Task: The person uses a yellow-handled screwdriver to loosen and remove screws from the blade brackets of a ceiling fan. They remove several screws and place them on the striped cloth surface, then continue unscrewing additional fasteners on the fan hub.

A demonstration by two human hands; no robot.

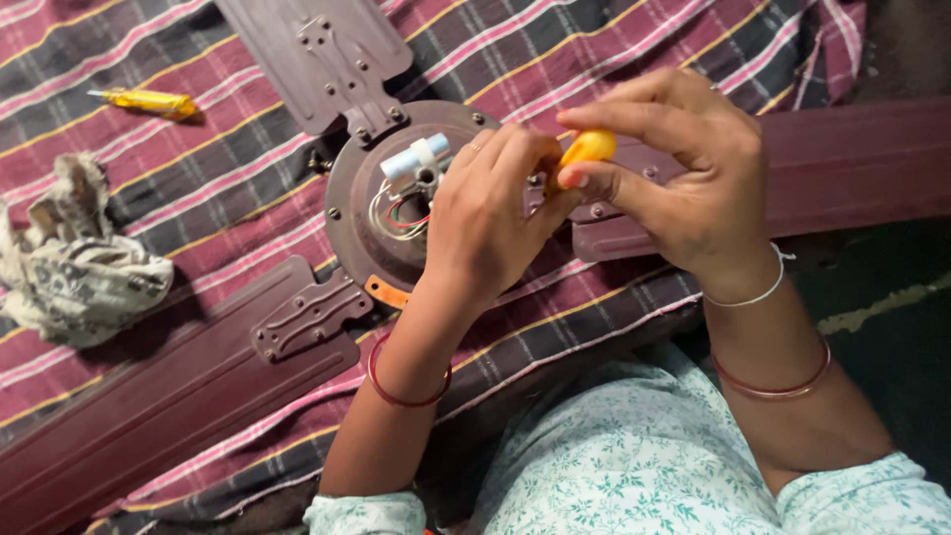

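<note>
Pinching small yellow-orange piece (586,149) between right hand (693,183) thumb and fingers, above ceiling fan motor hub (396,198); left hand (485,218) fingertips pressed alongside. Best kept steady, clear of hub's wires (401,216).

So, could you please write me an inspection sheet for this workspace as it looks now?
Surface: striped maroon cloth spread under everything.
Job's things: maroon ceiling fan motor hub lying flat with three blades attached; a pale cylindrical part sits on its open centre.
Clutter: crumpled patterned rag at the left edge; small yellow tool lying apart, top left.
Hands: left hand over the hub; right hand pinching a small orange-yellow object with the left fingertips touching it.
Cables: white, red and green wires looped inside the hub.
Surroundings: dark floor at the right.
</note>
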